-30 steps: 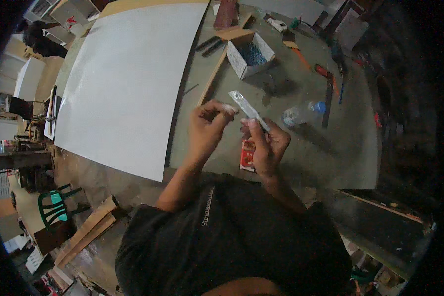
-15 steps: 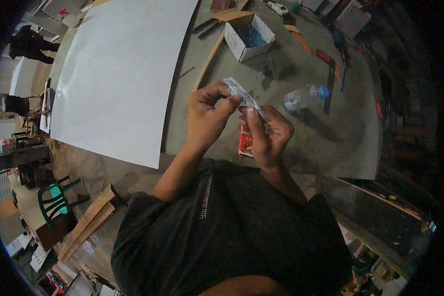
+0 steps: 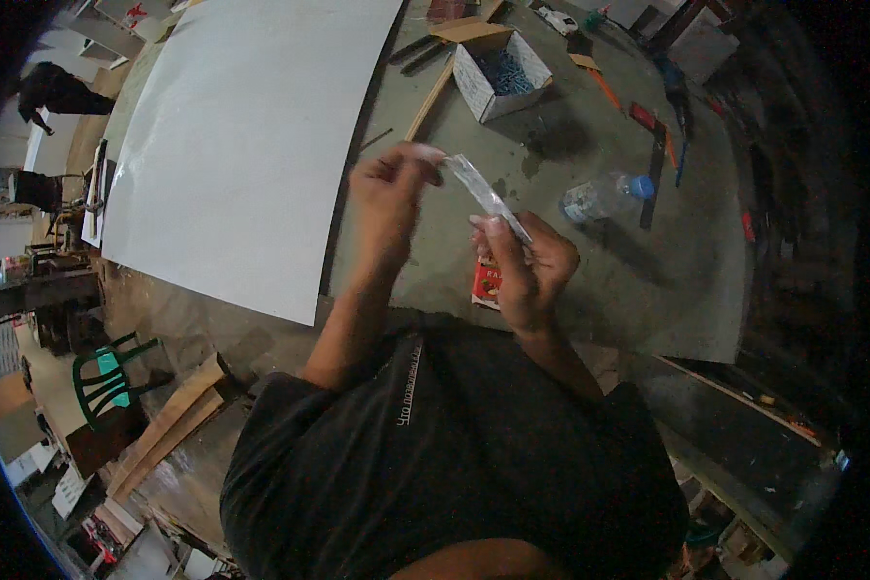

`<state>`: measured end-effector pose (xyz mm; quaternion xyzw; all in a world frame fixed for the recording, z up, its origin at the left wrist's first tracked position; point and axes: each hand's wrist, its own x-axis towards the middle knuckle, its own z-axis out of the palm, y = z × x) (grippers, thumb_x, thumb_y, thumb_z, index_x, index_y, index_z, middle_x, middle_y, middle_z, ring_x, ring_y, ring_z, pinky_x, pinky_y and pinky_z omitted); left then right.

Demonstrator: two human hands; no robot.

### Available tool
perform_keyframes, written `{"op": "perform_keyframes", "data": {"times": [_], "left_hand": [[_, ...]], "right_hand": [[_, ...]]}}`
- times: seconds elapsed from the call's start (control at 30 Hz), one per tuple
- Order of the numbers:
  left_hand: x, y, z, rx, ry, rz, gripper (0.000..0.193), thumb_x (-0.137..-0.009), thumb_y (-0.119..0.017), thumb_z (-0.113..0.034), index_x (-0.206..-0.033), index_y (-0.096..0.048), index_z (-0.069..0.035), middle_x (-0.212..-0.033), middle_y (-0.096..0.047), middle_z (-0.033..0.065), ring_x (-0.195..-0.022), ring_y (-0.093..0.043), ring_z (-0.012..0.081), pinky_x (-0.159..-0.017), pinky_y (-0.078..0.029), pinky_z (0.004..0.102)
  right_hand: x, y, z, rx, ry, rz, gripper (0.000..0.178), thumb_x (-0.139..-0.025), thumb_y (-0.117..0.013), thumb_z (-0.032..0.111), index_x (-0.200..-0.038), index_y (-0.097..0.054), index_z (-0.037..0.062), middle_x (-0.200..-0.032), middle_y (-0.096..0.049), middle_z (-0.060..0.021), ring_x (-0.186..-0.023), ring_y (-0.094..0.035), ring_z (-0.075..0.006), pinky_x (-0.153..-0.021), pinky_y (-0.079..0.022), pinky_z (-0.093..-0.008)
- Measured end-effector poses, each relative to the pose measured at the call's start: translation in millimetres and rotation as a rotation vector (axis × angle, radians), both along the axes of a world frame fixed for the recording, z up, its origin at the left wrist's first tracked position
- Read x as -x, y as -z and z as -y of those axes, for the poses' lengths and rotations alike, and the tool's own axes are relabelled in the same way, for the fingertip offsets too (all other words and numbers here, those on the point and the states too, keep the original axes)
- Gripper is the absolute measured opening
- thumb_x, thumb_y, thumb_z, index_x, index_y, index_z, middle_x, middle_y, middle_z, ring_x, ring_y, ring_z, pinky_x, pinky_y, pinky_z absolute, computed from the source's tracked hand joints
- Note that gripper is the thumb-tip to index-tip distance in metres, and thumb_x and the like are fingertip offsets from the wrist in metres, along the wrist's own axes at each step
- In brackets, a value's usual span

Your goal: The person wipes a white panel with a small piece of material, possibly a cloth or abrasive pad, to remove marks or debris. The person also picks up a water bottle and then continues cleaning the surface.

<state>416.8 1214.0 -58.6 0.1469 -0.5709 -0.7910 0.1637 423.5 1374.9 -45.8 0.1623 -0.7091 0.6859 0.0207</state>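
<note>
A narrow, silvery strip (image 3: 490, 193), maybe a foil or clear plastic wrapper, slants above the table. Its lower end is pinched between the thumb and fingers of my right hand (image 3: 527, 271). Just off the upper end is my left hand (image 3: 386, 193), slightly blurred, with fingers drawn together. Something pale shows at those fingertips, too small and smeared to name. Partly behind my right hand, a small red box (image 3: 485, 287) with a picture on it lies on the table.
On the grey-green table (image 3: 435, 275) lies a large white sheet (image 3: 232, 164) to the left. An open white box (image 3: 480, 92) of dark screws or nails stands at the back. Rightward are a clear bottle (image 3: 594, 200) with a blue cap and a dark try square (image 3: 655, 174).
My left hand has come away from the strip, moving up and left. My right hand keeps hold of it, and more of the strip shows. The view has shifted slightly.
</note>
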Motion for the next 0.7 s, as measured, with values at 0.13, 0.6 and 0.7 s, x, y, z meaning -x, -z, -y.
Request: {"op": "perform_keyframes", "data": {"times": [0.13, 0.6, 0.7], "left_hand": [[5, 6, 40, -0.134, -0.121, -0.071, 0.023, -0.089, -0.066, -0.018, -0.076, -0.059, 0.001, -0.074, -0.058, 0.0046, -0.074, -0.060, 0.0146, -0.076, -0.049, 0.0265], [-13, -22, 3, 0.223, 0.532, -0.201, 0.015, -0.080, -0.076, -0.009, -0.084, -0.066, 0.001, -0.082, -0.064, 0.0082, -0.081, -0.059, 0.0151, -0.076, -0.044, 0.0286], [-16, -27, -5, 0.187, 0.501, -0.226, 0.012, -0.082, -0.074, -0.007, -0.084, -0.067, 0.002, -0.079, -0.064, 0.0074, -0.078, -0.059, 0.0133, -0.073, -0.045, 0.0277]], "right_hand": [[-4, -4, -1, 0.149, 0.018, 0.137, 0.023, -0.092, -0.060, 0.016, -0.087, -0.070, -0.0047, -0.068, -0.063, -0.0060, -0.062, -0.058, -0.0089, -0.055, -0.042, -0.0217], [24, -23, -18, 0.070, -0.085, -0.025, 0.022, -0.086, -0.064, 0.016, -0.071, -0.063, 0.0001, -0.062, -0.059, -0.0028, -0.056, -0.050, -0.0074, -0.054, -0.038, -0.0263], [23, -19, -17, 0.078, 0.000, -0.044, 0.020, -0.087, -0.066, 0.012, -0.072, -0.060, 0.0009, -0.067, -0.059, -0.0021, -0.062, -0.051, -0.0067, -0.056, -0.039, -0.0255]]}}
